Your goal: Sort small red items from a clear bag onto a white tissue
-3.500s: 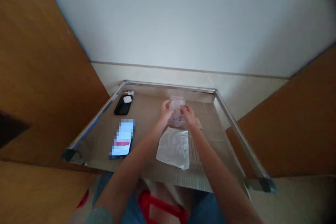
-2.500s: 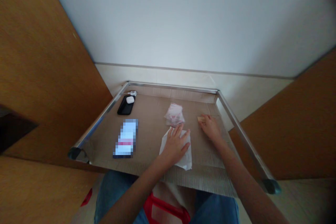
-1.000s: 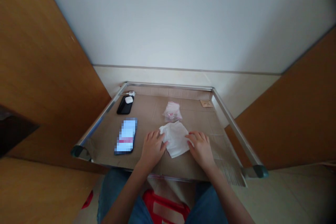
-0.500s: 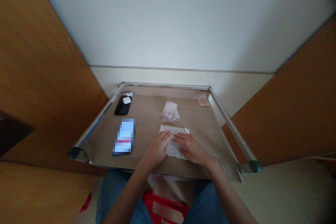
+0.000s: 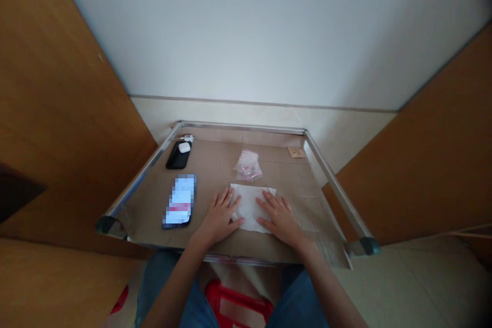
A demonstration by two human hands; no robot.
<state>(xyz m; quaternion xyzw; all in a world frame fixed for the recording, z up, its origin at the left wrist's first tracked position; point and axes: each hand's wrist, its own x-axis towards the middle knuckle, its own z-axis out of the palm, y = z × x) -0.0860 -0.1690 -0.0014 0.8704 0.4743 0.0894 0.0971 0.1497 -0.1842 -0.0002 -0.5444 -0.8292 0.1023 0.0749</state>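
Note:
A white, roughly square sheet [image 5: 250,208], thin like a tissue, lies spread on the cardboard-covered surface [image 5: 211,164] in front of me. Across its left edge my left hand [image 5: 220,216] rests flat, fingers spread. My right hand [image 5: 280,216] lies on the sheet's right side, its fingers also stretched apart. Just beyond the sheet sits a small pile of clear plastic bags [image 5: 248,165] with pinkish-red edges.
A phone with a lit, blurred screen [image 5: 180,201] lies at left. Behind it, a white earbud case [image 5: 184,147] rests on a black phone-shaped item [image 5: 178,159], beside a white charger [image 5: 187,138]. A brown paper piece [image 5: 295,152] lies back right. A metal rail [image 5: 334,184] borders the surface.
My hands have moved apart, the left one outward to the left edge of the sheet. More of the white sheet's middle shows, and it looks flatter.

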